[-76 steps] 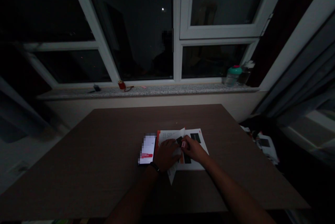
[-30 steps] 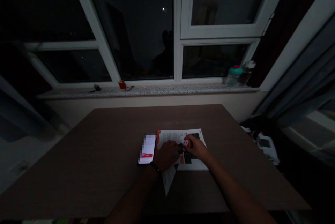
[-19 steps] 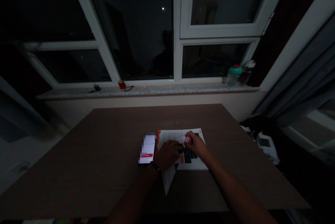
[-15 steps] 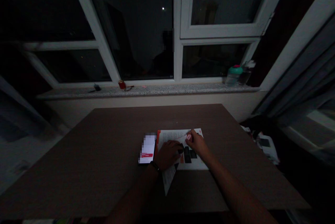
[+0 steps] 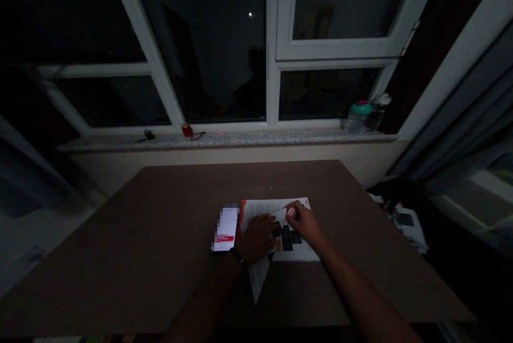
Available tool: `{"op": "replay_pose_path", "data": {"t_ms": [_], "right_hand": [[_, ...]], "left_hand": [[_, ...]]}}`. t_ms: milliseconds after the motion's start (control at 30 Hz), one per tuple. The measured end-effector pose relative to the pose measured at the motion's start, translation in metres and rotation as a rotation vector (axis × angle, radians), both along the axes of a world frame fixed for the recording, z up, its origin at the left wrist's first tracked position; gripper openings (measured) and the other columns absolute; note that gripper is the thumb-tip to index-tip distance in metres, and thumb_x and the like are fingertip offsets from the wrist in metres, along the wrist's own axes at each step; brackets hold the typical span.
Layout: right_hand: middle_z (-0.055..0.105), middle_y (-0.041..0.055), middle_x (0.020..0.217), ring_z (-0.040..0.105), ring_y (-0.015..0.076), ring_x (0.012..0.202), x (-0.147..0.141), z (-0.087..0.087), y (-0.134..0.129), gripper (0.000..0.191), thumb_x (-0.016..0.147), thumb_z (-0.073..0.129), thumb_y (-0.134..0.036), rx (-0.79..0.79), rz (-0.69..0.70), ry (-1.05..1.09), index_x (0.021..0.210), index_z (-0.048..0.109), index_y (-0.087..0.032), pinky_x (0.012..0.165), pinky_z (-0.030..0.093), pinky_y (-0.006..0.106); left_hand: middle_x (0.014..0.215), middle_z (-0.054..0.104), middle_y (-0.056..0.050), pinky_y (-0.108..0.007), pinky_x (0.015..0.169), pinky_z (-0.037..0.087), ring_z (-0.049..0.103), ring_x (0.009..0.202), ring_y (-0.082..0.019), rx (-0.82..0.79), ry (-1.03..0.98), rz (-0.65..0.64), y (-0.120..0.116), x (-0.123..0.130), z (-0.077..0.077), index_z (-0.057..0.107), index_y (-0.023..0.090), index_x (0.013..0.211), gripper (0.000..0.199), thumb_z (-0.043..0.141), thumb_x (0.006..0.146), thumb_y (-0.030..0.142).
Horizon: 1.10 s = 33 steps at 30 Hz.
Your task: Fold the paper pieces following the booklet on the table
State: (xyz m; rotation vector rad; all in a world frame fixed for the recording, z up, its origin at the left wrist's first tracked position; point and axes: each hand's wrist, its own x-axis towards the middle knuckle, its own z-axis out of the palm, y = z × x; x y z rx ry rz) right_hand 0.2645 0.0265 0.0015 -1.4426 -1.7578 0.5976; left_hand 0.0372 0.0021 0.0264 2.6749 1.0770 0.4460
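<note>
A printed booklet (image 5: 296, 255) with text and dark pictures lies on the brown table, one page folded over so that its pointed corner (image 5: 258, 281) sticks out toward me. My left hand (image 5: 258, 236) rests flat on the page with its fingers spread. At the upper right of the booklet, my right hand (image 5: 304, 223) is closed around a small pinkish-white object (image 5: 291, 212), whose kind I cannot make out. A phone (image 5: 227, 228) with a lit screen lies just left of the booklet.
The wooden table (image 5: 160, 225) stands below a granite windowsill (image 5: 248, 138). On the sill are a red jar (image 5: 186, 130), a small dark item (image 5: 148, 134), a teal-lidded container (image 5: 358, 116) and a clear bottle (image 5: 378, 111). White items (image 5: 409, 225) lie beyond the table's right edge.
My right hand has shifted very slightly to the right with the small object. The fingers of my left hand have spread a little on the page.
</note>
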Motion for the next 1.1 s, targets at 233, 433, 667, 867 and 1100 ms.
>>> {"op": "replay_pose_path", "data": {"t_ms": [233, 433, 667, 867, 1100], "right_hand": [[0.062, 0.0038, 0.1, 0.058, 0.0186, 0.092, -0.002, 0.011, -0.009, 0.04, 0.076, 0.046, -0.008, 0.13, 0.161, -0.009, 0.112, 0.056, -0.022, 0.082, 0.044, 0.03], [0.056, 0.0056, 0.103, 0.052, 0.0191, 0.101, -0.012, 0.023, -0.018, 0.052, 0.067, 0.043, 0.003, 0.132, 0.415, -0.15, 0.111, 0.057, -0.021, 0.09, 0.042, 0.031], [0.056, 0.0062, 0.106, 0.049, 0.0205, 0.103, -0.005, 0.024, -0.012, 0.053, 0.073, 0.041, 0.006, 0.087, 0.43, -0.459, 0.112, 0.062, -0.024, 0.091, 0.037, 0.033], [0.055, 0.0061, 0.101, 0.049, 0.0204, 0.099, -0.006, 0.03, -0.015, 0.047, 0.076, 0.044, 0.004, 0.096, 0.388, -0.396, 0.11, 0.063, -0.023, 0.088, 0.038, 0.033], [0.055, 0.0066, 0.106, 0.051, 0.021, 0.104, -0.019, 0.028, -0.023, 0.043, 0.081, 0.057, -0.008, 0.098, 0.442, -0.186, 0.121, 0.056, -0.022, 0.093, 0.042, 0.035]], "left_hand": [[0.14, 0.049, -0.007, -0.047, 0.105, 0.037, 0.044, 0.126, -0.025, 0.055, -0.014, 0.13, 0.0, 0.003, -0.006, 0.055, 0.023, 0.126, 0.031, 0.047, 0.097, 0.032], [0.137, 0.05, -0.008, -0.045, 0.103, 0.038, 0.046, 0.121, -0.024, 0.073, 0.004, 0.129, -0.003, 0.008, 0.0, 0.055, 0.021, 0.125, 0.03, 0.043, 0.097, 0.025], [0.136, 0.051, -0.005, -0.044, 0.102, 0.038, 0.044, 0.122, -0.024, 0.045, -0.002, 0.096, 0.0, 0.001, -0.001, 0.054, 0.025, 0.127, 0.034, 0.048, 0.094, 0.021], [0.14, 0.047, -0.005, -0.048, 0.105, 0.034, 0.039, 0.128, -0.027, 0.016, 0.011, 0.069, 0.004, -0.003, -0.004, 0.054, 0.028, 0.129, 0.042, 0.061, 0.087, 0.029], [0.14, 0.048, -0.005, -0.045, 0.106, 0.034, 0.042, 0.127, -0.025, 0.002, -0.032, 0.132, 0.004, 0.002, -0.006, 0.042, 0.027, 0.138, 0.05, 0.057, 0.09, 0.028]]}}
